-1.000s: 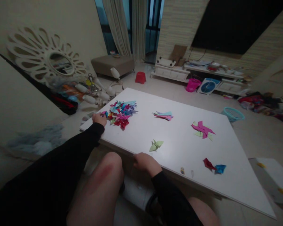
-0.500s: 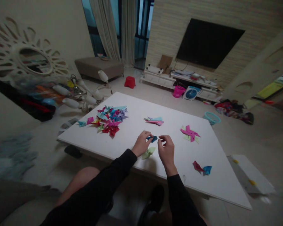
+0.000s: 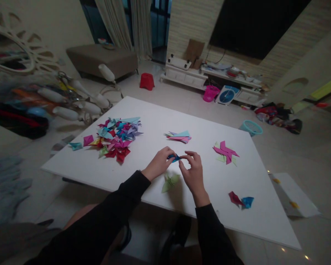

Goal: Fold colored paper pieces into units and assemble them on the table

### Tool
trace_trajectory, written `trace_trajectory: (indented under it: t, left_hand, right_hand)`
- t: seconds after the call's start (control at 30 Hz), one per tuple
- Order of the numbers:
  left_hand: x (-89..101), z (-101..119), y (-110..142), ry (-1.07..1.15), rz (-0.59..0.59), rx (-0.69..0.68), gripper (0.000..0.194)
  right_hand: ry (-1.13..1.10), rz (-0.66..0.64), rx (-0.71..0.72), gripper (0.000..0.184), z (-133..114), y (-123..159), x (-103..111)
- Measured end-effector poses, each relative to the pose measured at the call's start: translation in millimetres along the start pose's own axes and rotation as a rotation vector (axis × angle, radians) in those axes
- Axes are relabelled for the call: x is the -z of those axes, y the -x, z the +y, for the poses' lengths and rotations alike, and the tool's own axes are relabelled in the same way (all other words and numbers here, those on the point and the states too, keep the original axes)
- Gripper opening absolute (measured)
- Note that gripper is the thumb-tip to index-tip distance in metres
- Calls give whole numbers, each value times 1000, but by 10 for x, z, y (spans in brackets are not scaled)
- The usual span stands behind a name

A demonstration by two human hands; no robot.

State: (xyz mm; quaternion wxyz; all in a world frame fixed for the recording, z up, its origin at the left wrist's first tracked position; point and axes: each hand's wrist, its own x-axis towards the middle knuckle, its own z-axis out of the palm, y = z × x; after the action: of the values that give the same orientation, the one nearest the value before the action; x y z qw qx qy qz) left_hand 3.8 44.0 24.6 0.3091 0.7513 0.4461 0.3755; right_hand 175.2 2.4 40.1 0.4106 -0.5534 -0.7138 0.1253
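Observation:
Above the white table point(image 3: 143, 184), a small dark blue folded paper piece point(image 3: 174, 158) is held between both hands. My left hand point(image 3: 159, 162) pinches its left end. My right hand point(image 3: 192, 171) has thumb and fingertips on its right end. Just below the hands, a light green folded paper bird point(image 3: 170, 182) rests on the table. A pile of colourful origami pieces point(image 3: 118, 138) lies to the left, with a magenta folded piece point(image 3: 88, 140) and a teal folded piece point(image 3: 75, 146) beside it. The exact shape of the blue piece is hidden by the fingers.
Beyond my hands lies a stack of folded papers point(image 3: 180, 137). Magenta folded strips point(image 3: 226, 152) lie over light green ones at the right. Nearer, a dark red piece point(image 3: 235, 198) touches a blue piece point(image 3: 247, 202). A blue basket point(image 3: 251, 128) stands past the table's far right edge.
The fingers of my right hand have come in from just beside the blue paper to grip its right end. The view has tilted down and moved closer to the table.

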Motion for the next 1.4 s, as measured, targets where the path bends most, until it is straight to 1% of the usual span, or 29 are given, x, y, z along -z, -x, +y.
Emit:
trace_trajectory:
  t: [0.1,0.2,0.27,0.37,0.47,0.53,0.67,0.87,1.0,1.13,1.33,1.4]
  left_hand:
    - [-6,64,-6,-22,11,-13,15]
    - [-20,148,26,-24,19,-50,15]
    - [-23,188,64,-16,29,-66,15]
    - [-11,216,132,-2,48,-67,13]
    - [12,229,194,11,53,-70,16]
    - [24,239,225,15,45,-70,18]
    - [33,248,241,2,7,-72,17]
    - [22,201,166,15,-20,-65,19]
    - [1,155,105,27,-66,-59,22]
    - [-20,147,82,24,-94,-55,20]
    - [-53,191,140,28,-98,-87,17]
    - [-70,207,179,59,-103,-74,25]
  right_hand:
    - [13,9,0,17,-28,17,-48]
    - [32,14,10,17,-60,63,-54]
    - [37,9,-8,18,-72,109,-47]
    - [46,0,-32,17,-89,189,-34]
    - [66,1,-19,15,-128,260,-17]
    - [83,1,-1,14,-160,290,-7]
    - [111,-22,11,15,-191,295,0]
    - [134,-48,7,16,-133,224,2]
    - [134,-61,-11,15,-87,183,-16]
    - [169,-87,-13,13,-105,173,-16]
    - [236,-147,-23,12,-179,213,52]
    - [256,-149,-19,12,-128,231,111]
